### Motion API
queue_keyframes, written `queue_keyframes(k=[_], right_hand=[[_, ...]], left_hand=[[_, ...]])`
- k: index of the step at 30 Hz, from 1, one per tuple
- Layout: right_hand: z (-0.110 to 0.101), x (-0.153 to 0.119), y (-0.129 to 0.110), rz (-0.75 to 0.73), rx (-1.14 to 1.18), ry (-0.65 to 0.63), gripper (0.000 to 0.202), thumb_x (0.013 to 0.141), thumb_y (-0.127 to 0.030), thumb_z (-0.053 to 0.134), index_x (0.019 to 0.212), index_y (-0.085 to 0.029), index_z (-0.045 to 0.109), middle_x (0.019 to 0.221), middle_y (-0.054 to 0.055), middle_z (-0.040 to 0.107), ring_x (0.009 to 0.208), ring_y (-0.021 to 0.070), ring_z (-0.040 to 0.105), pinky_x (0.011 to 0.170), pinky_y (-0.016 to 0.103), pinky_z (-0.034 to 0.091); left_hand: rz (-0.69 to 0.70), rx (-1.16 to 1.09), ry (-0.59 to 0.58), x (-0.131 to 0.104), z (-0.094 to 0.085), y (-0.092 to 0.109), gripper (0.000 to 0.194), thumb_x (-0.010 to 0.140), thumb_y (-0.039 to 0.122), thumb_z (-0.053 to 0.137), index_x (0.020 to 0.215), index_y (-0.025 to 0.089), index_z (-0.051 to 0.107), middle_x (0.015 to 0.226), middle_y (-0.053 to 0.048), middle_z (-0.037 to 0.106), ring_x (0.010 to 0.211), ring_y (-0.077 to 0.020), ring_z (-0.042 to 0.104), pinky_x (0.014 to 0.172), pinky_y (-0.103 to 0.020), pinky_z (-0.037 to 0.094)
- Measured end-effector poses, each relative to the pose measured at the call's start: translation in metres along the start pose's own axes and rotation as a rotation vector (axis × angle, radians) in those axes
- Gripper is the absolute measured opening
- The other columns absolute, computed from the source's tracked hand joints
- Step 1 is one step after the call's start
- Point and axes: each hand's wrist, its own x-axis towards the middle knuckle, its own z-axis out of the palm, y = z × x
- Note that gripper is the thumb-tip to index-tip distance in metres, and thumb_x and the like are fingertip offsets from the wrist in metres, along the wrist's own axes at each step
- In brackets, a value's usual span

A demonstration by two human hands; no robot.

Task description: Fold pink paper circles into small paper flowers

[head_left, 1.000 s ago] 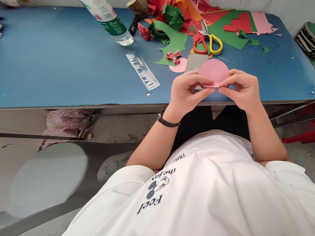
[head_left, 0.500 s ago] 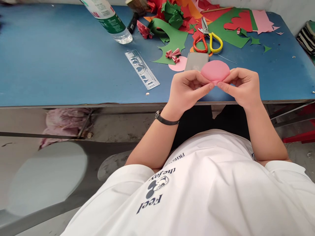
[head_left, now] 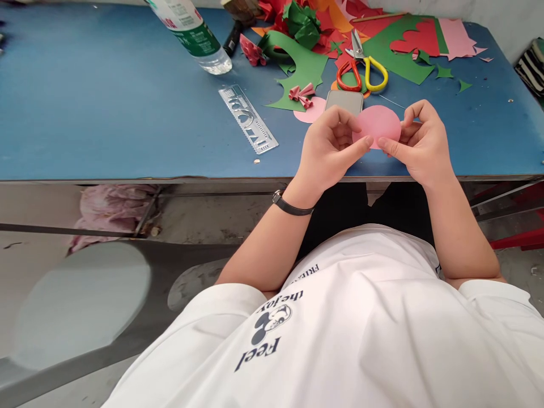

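Between my two hands, over the table's near edge, is a round pink paper (head_left: 377, 124). My left hand (head_left: 334, 144) pinches its left lower side, with the thumb in front and the fingers behind. On the right, my right hand (head_left: 423, 141) grips the paper's lower right side, its thumb close to the left thumb. The circle looks mostly flat. Just behind the left fingers lies a grey phone (head_left: 345, 101), partly covered by the hand. Another pink circle (head_left: 312, 111) rests on the table under a small rolled pink piece (head_left: 302, 95).
Scissors with red and yellow handles (head_left: 362, 71) lie behind the phone. A clear stencil ruler (head_left: 249, 120) is left of my hands, and a water bottle (head_left: 195, 39) stands behind it. Green paper scraps (head_left: 395, 54) and crumpled green paper (head_left: 301, 24) lie at the back.
The pink circle's lower edge, pinched and folded earlier, now lies flatter. My fingers have opened out a little and sit higher at its sides. The view has shifted slightly.
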Motion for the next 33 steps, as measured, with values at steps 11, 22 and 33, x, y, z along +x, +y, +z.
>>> queue_keyframes(k=[11, 22, 33], right_hand=[[0.001, -0.005, -0.008, 0.037, -0.036, -0.001, 0.086, 0.086, -0.081, 0.121, 0.109, -0.034, 0.053, 0.081, 0.0, 0.078, 0.092, 0.0361, 0.086, 0.08, 0.053, 0.076], [0.0, -0.005, -0.015, 0.032, -0.04, -0.072, 0.089, 0.087, -0.087, 0.117, 0.108, -0.035, 0.049, 0.081, -0.001, 0.077, 0.083, 0.0333, 0.083, 0.071, 0.049, 0.069], [-0.004, -0.005, 0.0, -0.047, -0.042, -0.044, 0.081, 0.09, -0.08, 0.118, 0.111, -0.035, 0.055, 0.074, -0.004, 0.072, 0.066, 0.028, 0.075, 0.059, 0.045, 0.062]], left_hand=[[-0.003, 0.034, -0.041, -0.009, 0.0, 0.022, 0.067, 0.109, 0.07, 0.107, 0.143, 0.03, 0.066, 0.095, 0.0, 0.07, 0.097, -0.0296, 0.09, 0.089, -0.044, 0.078], [0.003, 0.081, 0.0, -0.004, 0.008, 0.017, 0.061, 0.109, 0.075, 0.104, 0.127, 0.029, 0.069, 0.089, 0.002, 0.063, 0.089, -0.0272, 0.087, 0.085, -0.044, 0.077], [0.059, 0.011, -0.003, -0.003, 0.007, -0.013, 0.077, 0.105, 0.1, 0.086, 0.134, 0.03, 0.068, 0.082, 0.003, 0.055, 0.064, -0.0196, 0.062, 0.065, -0.037, 0.057]])
